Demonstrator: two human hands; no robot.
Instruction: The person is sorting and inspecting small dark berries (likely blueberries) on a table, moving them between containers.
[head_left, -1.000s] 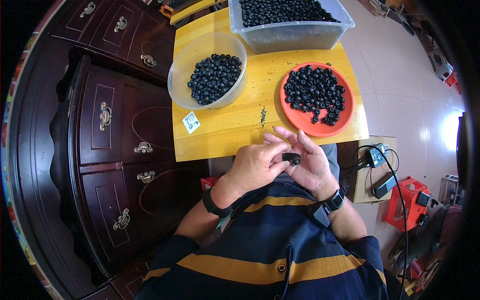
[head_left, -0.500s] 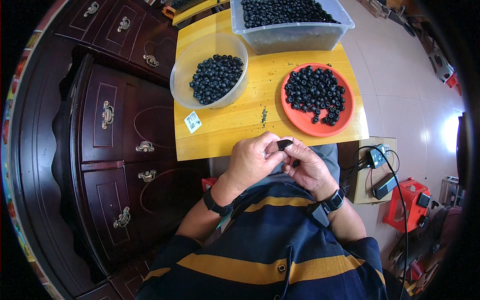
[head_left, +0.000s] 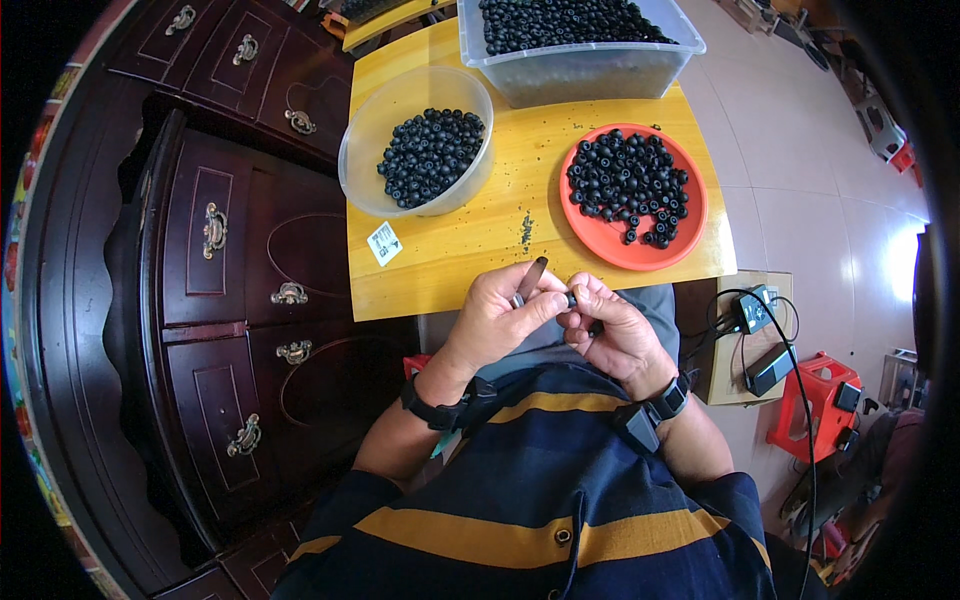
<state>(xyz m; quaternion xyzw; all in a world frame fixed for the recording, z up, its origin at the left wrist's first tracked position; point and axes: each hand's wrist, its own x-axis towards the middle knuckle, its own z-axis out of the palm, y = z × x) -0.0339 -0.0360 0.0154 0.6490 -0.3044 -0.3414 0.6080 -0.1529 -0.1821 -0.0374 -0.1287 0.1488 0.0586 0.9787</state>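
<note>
The surface [head_left: 430, 285] is yellow with faint wood grain, flecked with black crumbs [head_left: 526, 230]. At its far edge, a milky translucent tub [head_left: 585, 78] holds black beads [head_left: 570, 24]; by the left edge, a colourless translucent bowl [head_left: 357, 165] holds more black ones, near a white label [head_left: 384, 243] with dark print. Toward the right edge, black beads cover an orange-red plate [head_left: 648, 255]. Beyond the near edge, a tool [head_left: 534, 275] is dark brown to black, and the shirt [head_left: 500, 470] navy with mustard bands.
</note>
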